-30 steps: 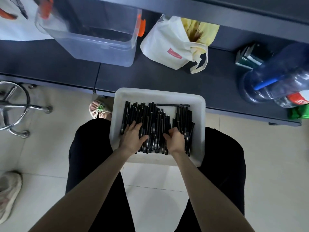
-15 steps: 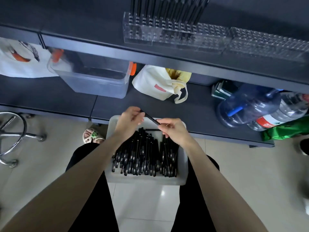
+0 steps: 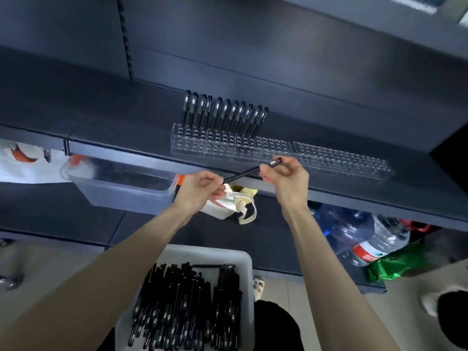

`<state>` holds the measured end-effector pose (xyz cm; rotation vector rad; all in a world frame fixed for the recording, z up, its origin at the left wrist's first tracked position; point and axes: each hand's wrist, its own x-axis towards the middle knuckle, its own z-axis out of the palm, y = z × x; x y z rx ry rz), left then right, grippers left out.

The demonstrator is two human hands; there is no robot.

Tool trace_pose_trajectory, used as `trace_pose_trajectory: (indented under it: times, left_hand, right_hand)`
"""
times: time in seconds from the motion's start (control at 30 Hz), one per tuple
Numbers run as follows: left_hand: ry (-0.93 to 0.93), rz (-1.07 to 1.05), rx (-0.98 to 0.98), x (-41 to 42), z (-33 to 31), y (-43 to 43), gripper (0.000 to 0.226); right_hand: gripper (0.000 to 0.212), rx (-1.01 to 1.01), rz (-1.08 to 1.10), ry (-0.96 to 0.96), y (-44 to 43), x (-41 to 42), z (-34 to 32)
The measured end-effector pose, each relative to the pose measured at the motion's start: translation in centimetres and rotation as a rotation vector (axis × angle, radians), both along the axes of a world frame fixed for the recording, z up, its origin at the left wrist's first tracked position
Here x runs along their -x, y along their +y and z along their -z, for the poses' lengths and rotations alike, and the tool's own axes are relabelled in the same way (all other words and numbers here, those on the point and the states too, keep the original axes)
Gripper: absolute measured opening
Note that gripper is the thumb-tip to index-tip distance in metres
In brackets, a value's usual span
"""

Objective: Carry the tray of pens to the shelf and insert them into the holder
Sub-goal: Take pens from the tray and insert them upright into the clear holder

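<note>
A single black pen [image 3: 247, 173] is held up between both hands. My left hand [image 3: 200, 190] pinches its lower end and my right hand [image 3: 286, 177] pinches its upper, capped end. The pen hangs just in front of the clear plastic holder [image 3: 253, 148] on the dark shelf [image 3: 114, 138]. Several black pens [image 3: 222, 115] stand in the holder's back row. A second clear holder [image 3: 342, 160] beside it on the right has no pens in it. On my lap rests the white tray [image 3: 247, 259], holding several black pens [image 3: 187, 305].
On the lower shelf sit a clear plastic bin [image 3: 121, 186], a white tote bag [image 3: 228, 206], large water bottles [image 3: 362, 236] and a green bag [image 3: 395, 262]. A white printed cloth [image 3: 25, 160] lies at the far left.
Both hands rose from the tray with one pen, up to the holder's front edge. The view tilted upward, so the shelf and holders now fill the middle.
</note>
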<state>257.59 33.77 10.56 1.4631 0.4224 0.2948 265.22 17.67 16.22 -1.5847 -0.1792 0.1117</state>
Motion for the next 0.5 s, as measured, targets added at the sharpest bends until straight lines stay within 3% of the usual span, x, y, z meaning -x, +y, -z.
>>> trace_pose_trajectory:
  times: [0.1,0.27,0.37,0.5]
  left_hand:
    - [-0.013,-0.202,-0.310,-1.6,-0.6,0.3,0.013]
    - [0.048,-0.555,-0.757,-2.8,-0.1,3.0,0.066]
    - [0.102,-0.512,-0.724,-3.8,0.0,4.8,0.096]
    - [0.082,-0.418,-0.592,-4.9,0.2,5.8,0.107]
  right_hand:
    - [0.037,0.081,0.161,-0.156,0.6,-2.5,-2.0]
    - [0.033,0.279,0.287,-0.414,1.3,-5.8,-5.2]
    - [0.030,0.381,0.328,-0.517,1.8,-7.3,-5.9]
    - [0.029,0.444,0.324,-0.592,2.6,-8.7,-5.7]
